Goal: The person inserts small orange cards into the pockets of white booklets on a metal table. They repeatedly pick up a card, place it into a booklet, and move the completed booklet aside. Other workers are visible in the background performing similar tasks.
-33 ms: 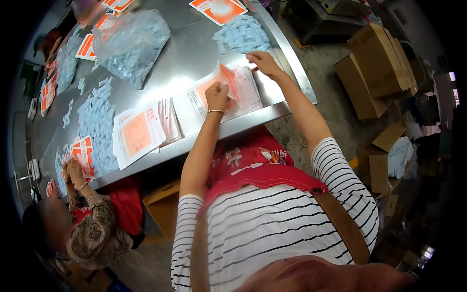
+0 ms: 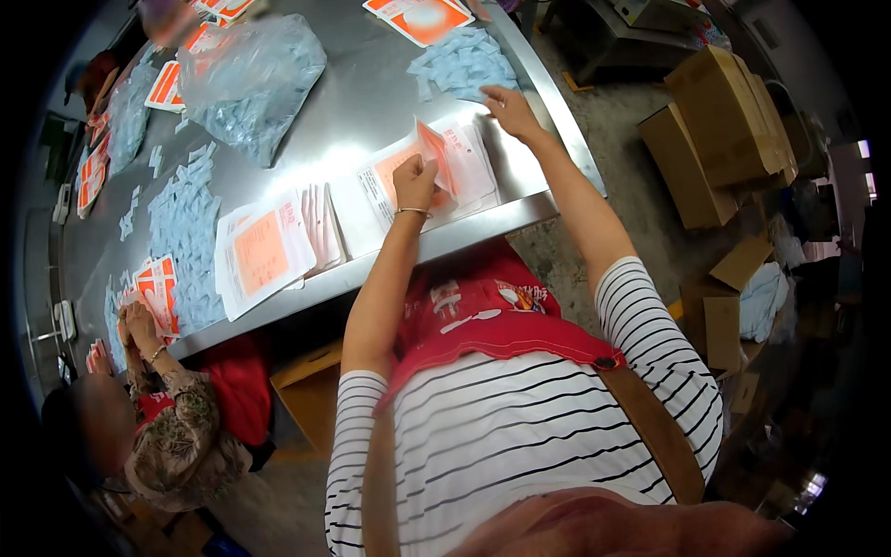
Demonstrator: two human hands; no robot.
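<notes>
My left hand (image 2: 415, 182) is closed on the edge of an orange-and-white packaging pouch (image 2: 434, 148), whose upper side is lifted and bent. Beneath it lie more flat pouches (image 2: 475, 158) in an overlapping stack near the table's front edge. My right hand (image 2: 512, 115) hovers just below a heap of small pale-blue sachets (image 2: 462, 63), with its fingers apart and nothing visible in them. To the left of my left hand, a second stack of pouches (image 2: 264, 251) is fanned out along the edge.
The metal table (image 2: 357, 102) also carries a clear bag of blue sachets (image 2: 255, 93) and a long spread of loose sachets (image 2: 181, 241). At the left, a co-worker's hands (image 2: 139, 327) are by orange pouches (image 2: 158, 292). Cardboard boxes (image 2: 729, 121) stand on the right.
My right hand has moved slightly up and right, nearer the blue sachets, and its fingers have shifted. My left hand stays on the pouch.
</notes>
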